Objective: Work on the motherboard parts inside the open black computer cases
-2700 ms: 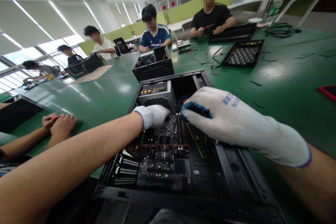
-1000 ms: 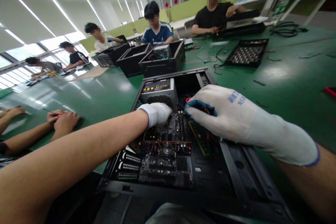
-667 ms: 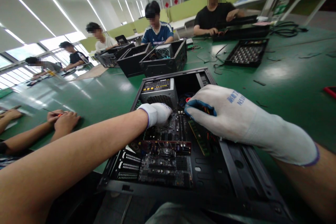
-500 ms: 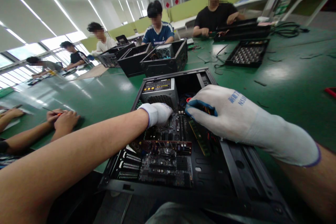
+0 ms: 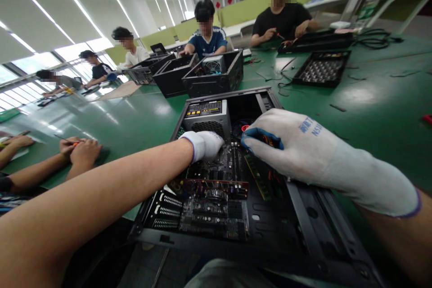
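Observation:
An open black computer case (image 5: pixel 297 216) lies before me on the table. Inside it are a motherboard (image 5: pixel 209 213), a silver power supply (image 5: pixel 206 117) and a green memory stick (image 5: pixel 257 176), which rests slantwise right of the board. My left hand (image 5: pixel 209 146), in a white glove, reaches over the board's upper part beside the power supply; its fingertips are hidden. My gloved right hand (image 5: pixel 283 144) is above the case's upper right, thumb and fingers pinched together beside a red-centred part; what it grips, if anything, cannot be made out.
Behind the case stand more black cases (image 5: pixel 214 76). A black tray of screws (image 5: pixel 320 68) and black cables (image 5: pixel 374 38) are at the back right of the green table (image 5: pixel 145 117). Several people work around it; a person's hands (image 5: pixel 81 150) hold a screwdriver at left.
The whole view has shifted slightly. Both my hands keep nearly the same place over the case. Across the table, the person in black has raised a hand with a tool.

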